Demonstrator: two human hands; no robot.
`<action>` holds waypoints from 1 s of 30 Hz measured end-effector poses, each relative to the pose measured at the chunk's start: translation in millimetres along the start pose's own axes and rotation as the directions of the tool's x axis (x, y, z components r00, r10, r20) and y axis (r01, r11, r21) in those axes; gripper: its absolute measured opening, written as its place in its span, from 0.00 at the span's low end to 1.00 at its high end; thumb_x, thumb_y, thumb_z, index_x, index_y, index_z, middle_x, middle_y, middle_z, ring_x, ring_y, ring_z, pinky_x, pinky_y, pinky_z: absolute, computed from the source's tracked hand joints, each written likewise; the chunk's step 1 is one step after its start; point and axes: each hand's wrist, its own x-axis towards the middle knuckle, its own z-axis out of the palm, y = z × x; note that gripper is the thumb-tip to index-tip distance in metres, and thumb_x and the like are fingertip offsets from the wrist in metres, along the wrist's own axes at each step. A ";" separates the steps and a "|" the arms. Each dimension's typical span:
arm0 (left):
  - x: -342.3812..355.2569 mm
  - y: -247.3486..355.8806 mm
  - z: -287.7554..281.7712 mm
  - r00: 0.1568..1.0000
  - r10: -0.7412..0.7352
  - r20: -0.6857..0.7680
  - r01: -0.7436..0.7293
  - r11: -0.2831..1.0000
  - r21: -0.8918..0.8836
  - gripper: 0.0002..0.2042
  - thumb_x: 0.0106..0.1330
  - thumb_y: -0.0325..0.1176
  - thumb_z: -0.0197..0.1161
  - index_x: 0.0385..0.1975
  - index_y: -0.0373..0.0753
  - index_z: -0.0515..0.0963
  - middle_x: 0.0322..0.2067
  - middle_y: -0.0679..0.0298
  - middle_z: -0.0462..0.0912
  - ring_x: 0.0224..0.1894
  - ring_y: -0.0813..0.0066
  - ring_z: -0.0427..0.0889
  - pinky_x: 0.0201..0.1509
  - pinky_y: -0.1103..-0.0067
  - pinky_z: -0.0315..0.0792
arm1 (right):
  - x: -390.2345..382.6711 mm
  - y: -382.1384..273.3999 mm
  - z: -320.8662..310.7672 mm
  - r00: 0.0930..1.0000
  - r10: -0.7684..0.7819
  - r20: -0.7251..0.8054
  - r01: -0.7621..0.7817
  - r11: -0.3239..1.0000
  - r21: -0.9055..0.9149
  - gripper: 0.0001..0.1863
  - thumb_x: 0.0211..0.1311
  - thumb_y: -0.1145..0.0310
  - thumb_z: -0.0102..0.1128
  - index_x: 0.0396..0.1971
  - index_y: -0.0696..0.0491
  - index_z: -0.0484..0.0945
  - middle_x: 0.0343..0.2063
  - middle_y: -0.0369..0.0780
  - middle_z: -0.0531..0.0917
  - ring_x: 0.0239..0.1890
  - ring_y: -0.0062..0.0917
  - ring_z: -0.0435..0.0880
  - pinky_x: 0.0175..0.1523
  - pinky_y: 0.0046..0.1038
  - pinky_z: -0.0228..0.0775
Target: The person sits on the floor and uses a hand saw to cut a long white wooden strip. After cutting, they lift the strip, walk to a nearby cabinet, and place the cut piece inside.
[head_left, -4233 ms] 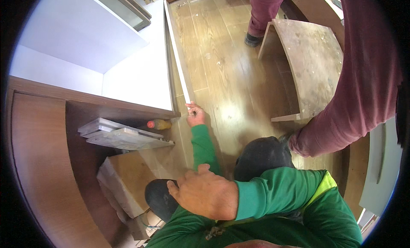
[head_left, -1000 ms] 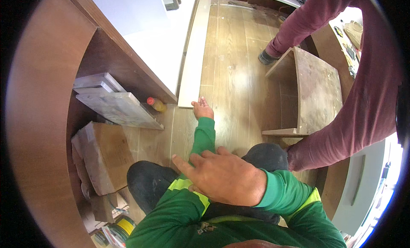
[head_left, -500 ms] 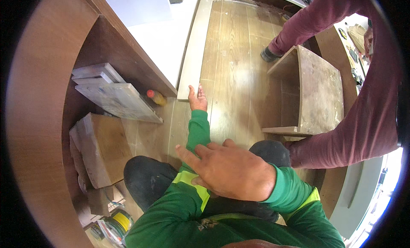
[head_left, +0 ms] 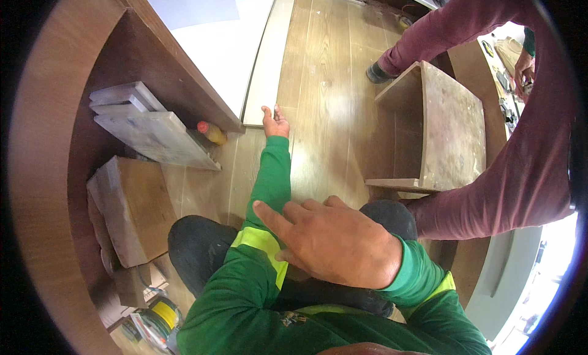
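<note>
My left hand, at the end of my outstretched green-sleeved arm, is at the near right corner of a long pale board. Thumb and fingers are apart and show in front of the board, with nothing seen between them; whether they touch it I cannot tell. The board runs away from me along the floor, beside a white panel. Nearer to me, my right hand hangs across my left forearm, back upward. Its index finger is stretched out and the other fingers are loosely bent, with nothing visible in them.
To the left, a brown cabinet holds leaning boards, a cardboard box and a red-capped bottle. Cable coils lie lower left. On the right, a co-worker's maroon-trousered legs straddle a stained wooden stool.
The view has shifted slightly, so the surroundings sit farther left. Both my hands keep nearly the same pose. More of a hand shows at the far right, beyond the co-worker's leg.
</note>
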 end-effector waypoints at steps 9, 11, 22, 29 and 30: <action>-35.3 15.8 17.8 0.966 0.206 -0.159 -0.160 0.951 0.264 0.28 0.85 0.42 0.49 0.71 0.20 0.58 0.66 0.40 0.71 0.58 0.56 0.82 0.52 0.72 0.88 | 0.2 -5.9 -1.3 0.998 -0.058 -0.015 0.058 0.998 0.034 0.38 0.72 0.55 0.63 0.75 0.56 0.61 0.43 0.43 0.82 0.47 0.38 0.85 0.50 0.40 0.76; -34.7 39.9 5.9 0.993 0.104 -0.057 -0.060 0.854 0.517 0.29 0.86 0.43 0.44 0.69 0.18 0.58 0.63 0.37 0.74 0.54 0.54 0.85 0.50 0.71 0.88 | 0.8 -9.5 -3.0 0.998 -0.068 0.000 0.068 0.996 0.057 0.37 0.72 0.56 0.63 0.74 0.56 0.61 0.43 0.43 0.82 0.47 0.38 0.85 0.51 0.40 0.76; -51.2 54.7 1.8 0.999 -0.021 0.041 -0.036 0.222 0.974 0.33 0.86 0.51 0.37 0.60 0.16 0.66 0.44 0.43 0.83 0.33 0.54 0.90 0.33 0.70 0.91 | 6.4 -4.0 7.6 0.999 -0.035 -0.004 0.035 0.999 0.016 0.33 0.72 0.59 0.62 0.72 0.55 0.66 0.46 0.42 0.83 0.49 0.36 0.85 0.50 0.40 0.76; -41.0 67.1 -8.4 0.997 0.004 0.077 -0.076 0.224 0.972 0.31 0.86 0.53 0.38 0.50 0.20 0.69 0.35 0.51 0.79 0.27 0.59 0.87 0.30 0.70 0.87 | 20.4 6.9 16.4 0.989 -0.046 -0.143 0.056 0.996 0.071 0.32 0.71 0.62 0.60 0.71 0.55 0.68 0.42 0.39 0.84 0.45 0.35 0.87 0.47 0.39 0.76; -50.7 65.7 -11.1 0.992 -0.004 0.124 -0.119 0.253 0.960 0.31 0.86 0.53 0.38 0.48 0.22 0.69 0.33 0.53 0.78 0.25 0.61 0.85 0.28 0.71 0.85 | 20.5 5.6 16.0 0.988 -0.051 -0.146 0.059 0.997 0.056 0.31 0.70 0.63 0.59 0.71 0.55 0.69 0.41 0.39 0.84 0.44 0.33 0.86 0.46 0.38 0.76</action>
